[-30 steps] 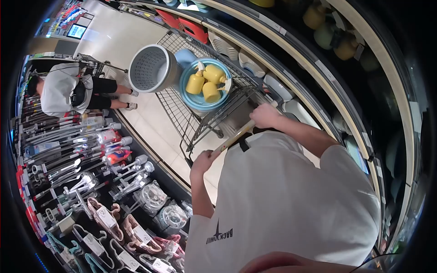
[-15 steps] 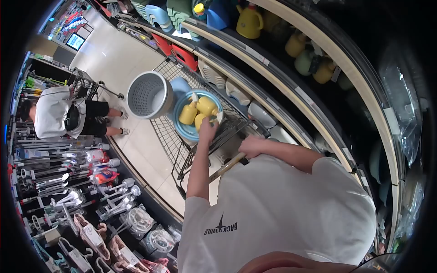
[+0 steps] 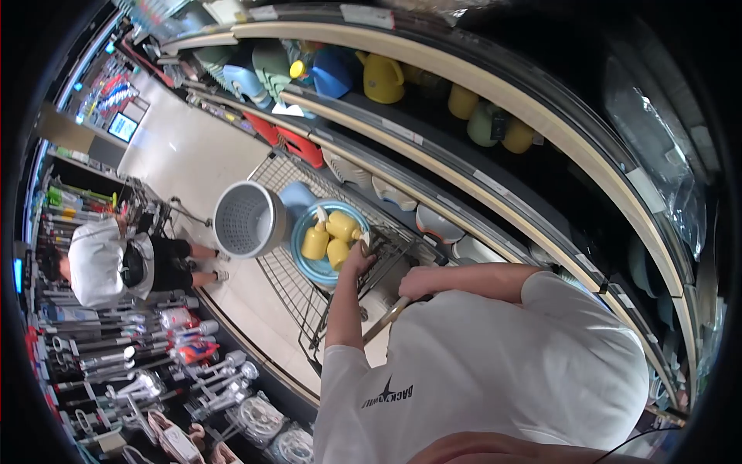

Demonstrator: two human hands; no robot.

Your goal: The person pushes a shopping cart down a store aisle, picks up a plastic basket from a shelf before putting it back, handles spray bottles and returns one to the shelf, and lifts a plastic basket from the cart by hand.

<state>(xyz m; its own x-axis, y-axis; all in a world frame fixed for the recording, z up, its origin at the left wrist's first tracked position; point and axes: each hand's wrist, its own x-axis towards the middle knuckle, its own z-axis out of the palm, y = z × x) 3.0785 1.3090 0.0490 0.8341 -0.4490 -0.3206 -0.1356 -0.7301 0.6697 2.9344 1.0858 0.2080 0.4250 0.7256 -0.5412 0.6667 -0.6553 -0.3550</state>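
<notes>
A shopping cart (image 3: 270, 271) carries a light blue basin (image 3: 300, 265) with yellow spray bottles (image 3: 314, 243) in it. My left hand (image 3: 358, 260) is at the basin's right rim, its fingers closed around the white spray head of the lowest yellow bottle; the fingertips are partly hidden. Lower right, my right hand (image 3: 418, 283) is closed on the cart's handle (image 3: 386, 319). A grey perforated basket (image 3: 246, 220) stands at the cart's left side, and a light blue item (image 3: 296, 195) lies between it and the basin.
A person in a white shirt (image 3: 104, 263) stands at the left beside another cart. Shelves (image 3: 456, 166) with basins, watering cans and bottles curve along the right. A rack of brushes and hangers (image 3: 166, 387) lines the lower left. Pale floor tiles (image 3: 185, 147) show in the aisle.
My left hand has left the handle and reached forward to a bottle in the basin; my right hand has stayed on the handle. The view has turned, bringing more upper shelves into sight.
</notes>
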